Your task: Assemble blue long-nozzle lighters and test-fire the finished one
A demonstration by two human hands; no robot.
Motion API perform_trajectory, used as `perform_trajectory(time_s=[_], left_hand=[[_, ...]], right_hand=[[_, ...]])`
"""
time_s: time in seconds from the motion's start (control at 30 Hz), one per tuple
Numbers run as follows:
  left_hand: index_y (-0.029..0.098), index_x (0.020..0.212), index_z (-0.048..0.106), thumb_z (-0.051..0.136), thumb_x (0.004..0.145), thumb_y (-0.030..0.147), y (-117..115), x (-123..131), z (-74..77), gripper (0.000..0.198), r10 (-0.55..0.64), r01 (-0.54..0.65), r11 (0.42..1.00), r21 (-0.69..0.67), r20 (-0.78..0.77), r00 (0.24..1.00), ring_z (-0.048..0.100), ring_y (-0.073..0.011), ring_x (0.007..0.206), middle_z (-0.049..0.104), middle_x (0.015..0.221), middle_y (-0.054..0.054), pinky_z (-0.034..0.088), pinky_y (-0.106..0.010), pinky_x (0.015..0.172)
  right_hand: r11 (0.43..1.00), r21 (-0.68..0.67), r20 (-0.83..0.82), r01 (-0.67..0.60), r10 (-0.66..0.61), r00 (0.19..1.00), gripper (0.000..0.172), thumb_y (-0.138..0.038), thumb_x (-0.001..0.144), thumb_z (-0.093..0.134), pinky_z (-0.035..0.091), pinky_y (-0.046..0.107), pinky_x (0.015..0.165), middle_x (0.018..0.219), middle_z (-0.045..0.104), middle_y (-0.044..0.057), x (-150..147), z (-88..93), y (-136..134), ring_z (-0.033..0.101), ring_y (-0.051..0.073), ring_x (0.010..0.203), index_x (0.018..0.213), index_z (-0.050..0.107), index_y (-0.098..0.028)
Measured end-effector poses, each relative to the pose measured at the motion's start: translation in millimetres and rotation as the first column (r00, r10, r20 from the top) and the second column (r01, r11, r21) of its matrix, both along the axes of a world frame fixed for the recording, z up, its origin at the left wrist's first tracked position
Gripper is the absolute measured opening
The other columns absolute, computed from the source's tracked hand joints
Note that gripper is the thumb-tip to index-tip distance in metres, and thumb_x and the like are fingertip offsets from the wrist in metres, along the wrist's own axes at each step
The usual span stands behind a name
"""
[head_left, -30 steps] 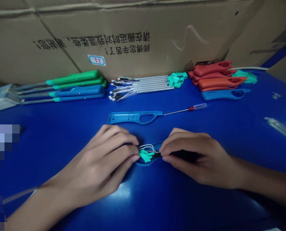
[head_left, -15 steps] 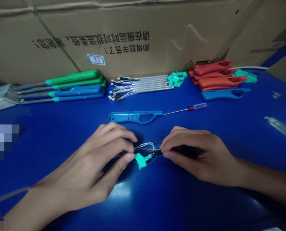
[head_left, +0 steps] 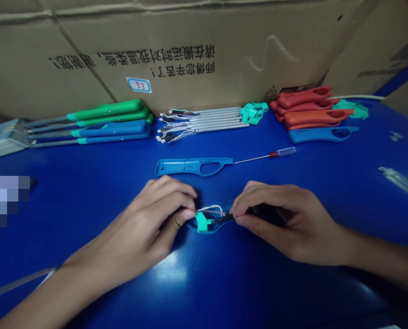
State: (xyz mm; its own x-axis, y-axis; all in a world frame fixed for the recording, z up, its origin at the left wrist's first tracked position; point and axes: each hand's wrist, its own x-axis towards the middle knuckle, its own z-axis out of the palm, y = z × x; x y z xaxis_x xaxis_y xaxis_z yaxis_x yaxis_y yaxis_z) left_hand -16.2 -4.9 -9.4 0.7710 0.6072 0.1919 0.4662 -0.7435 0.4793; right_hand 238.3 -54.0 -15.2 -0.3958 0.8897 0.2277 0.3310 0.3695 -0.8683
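My left hand (head_left: 145, 228) and my right hand (head_left: 279, 219) meet over a blue lighter shell half (head_left: 209, 226) lying on the blue table (head_left: 224, 283). Between the fingertips sit a teal trigger piece (head_left: 201, 222), thin white wires (head_left: 211, 209) and a small black part (head_left: 224, 218). My left fingers are closed, pinching at the wires and the trigger's left side. My right thumb and forefinger pinch the black part. Most of the shell is hidden under both hands.
Another blue shell half (head_left: 193, 166) and a red-handled screwdriver (head_left: 269, 156) lie just beyond. Along the cardboard box (head_left: 204, 50) lie finished green and blue lighters (head_left: 104, 121), metal tubes with wires (head_left: 204, 121), teal triggers (head_left: 254, 112) and red and blue shells (head_left: 310, 114).
The teal trigger piece, lifted and hanging loose half a second ago, now sits lower inside the shell. My left fingers have shifted slightly up and right; my right hand has barely moved.
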Motion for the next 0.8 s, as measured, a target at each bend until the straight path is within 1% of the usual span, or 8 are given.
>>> perform_trajectory(time_s=[0.1, 0.2, 0.33, 0.47, 0.6, 0.8], left_hand=[[0.020, 0.094, 0.059, 0.048, 0.096, 0.015, 0.2, -0.2, -1.5, 0.012, 0.018, -0.018, 1.000, -0.002, -0.005, 1.000, 0.056, -0.0195, 0.106, 0.062, 0.112, -0.006, 0.045, -0.036, 0.090], [0.020, 0.095, 0.059, 0.050, 0.095, 0.014, -0.2, -0.2, -3.6, 0.010, 0.029, -0.029, 1.000, 0.005, 0.033, 0.999, 0.057, -0.0197, 0.104, 0.062, 0.111, -0.006, 0.045, -0.037, 0.089], [0.020, 0.097, 0.059, 0.053, 0.094, 0.013, -1.0, 1.2, -6.5, 0.010, 0.030, -0.034, 0.998, 0.047, 0.080, 0.996, 0.058, -0.0199, 0.102, 0.064, 0.108, -0.006, 0.044, -0.037, 0.088], [0.018, 0.098, 0.059, 0.056, 0.092, 0.012, -2.9, 4.5, -7.6, 0.009, 0.015, -0.026, 0.995, 0.094, 0.111, 0.994, 0.058, -0.0205, 0.101, 0.065, 0.104, -0.006, 0.044, -0.038, 0.087], [0.017, 0.101, 0.058, 0.058, 0.090, 0.009, -5.7, 6.0, -7.5, 0.014, -0.004, -0.012, 0.993, 0.120, 0.135, 0.991, 0.058, -0.0207, 0.101, 0.065, 0.103, -0.006, 0.044, -0.038, 0.086], [0.015, 0.101, 0.059, 0.061, 0.088, 0.007, -7.5, 7.2, -8.8, 0.015, -0.020, -0.003, 0.988, 0.154, 0.147, 0.989, 0.058, -0.0197, 0.099, 0.065, 0.100, -0.006, 0.044, -0.037, 0.085]], right_hand=[[1.000, 0.005, -0.009, -0.001, 0.001, 1.000, 0.011, -0.011, 0.088, 0.061, 0.051, 0.026, 0.068, 0.086, 0.069, 0.003, -0.2, -0.8, 0.3, 0.063, 0.013, 0.076, 0.092, 0.067, -0.018], [1.000, 0.002, -0.012, -0.003, 0.003, 1.000, 0.011, -0.011, 0.087, 0.061, 0.052, 0.026, 0.068, 0.086, 0.070, 0.003, -1.1, -0.2, 0.7, 0.063, 0.013, 0.076, 0.092, 0.067, -0.018], [1.000, 0.002, -0.006, -0.008, 0.008, 1.000, 0.011, -0.010, 0.087, 0.061, 0.052, 0.026, 0.070, 0.087, 0.069, 0.003, -1.3, 0.8, 0.1, 0.063, 0.013, 0.078, 0.091, 0.068, -0.017], [1.000, 0.004, -0.007, -0.016, 0.016, 1.000, 0.010, -0.008, 0.086, 0.062, 0.052, 0.025, 0.073, 0.088, 0.070, 0.004, -0.9, 0.8, -0.3, 0.064, 0.012, 0.081, 0.091, 0.068, -0.015], [1.000, 0.017, -0.003, -0.022, 0.022, 1.000, 0.010, -0.008, 0.086, 0.062, 0.052, 0.024, 0.072, 0.087, 0.070, 0.003, -1.2, 1.2, 0.8, 0.064, 0.012, 0.080, 0.091, 0.068, -0.015], [0.999, 0.042, 0.000, -0.029, 0.029, 1.000, 0.010, -0.007, 0.086, 0.062, 0.051, 0.024, 0.072, 0.085, 0.070, 0.003, -1.4, 1.2, 2.1, 0.063, 0.011, 0.079, 0.090, 0.069, -0.014]])
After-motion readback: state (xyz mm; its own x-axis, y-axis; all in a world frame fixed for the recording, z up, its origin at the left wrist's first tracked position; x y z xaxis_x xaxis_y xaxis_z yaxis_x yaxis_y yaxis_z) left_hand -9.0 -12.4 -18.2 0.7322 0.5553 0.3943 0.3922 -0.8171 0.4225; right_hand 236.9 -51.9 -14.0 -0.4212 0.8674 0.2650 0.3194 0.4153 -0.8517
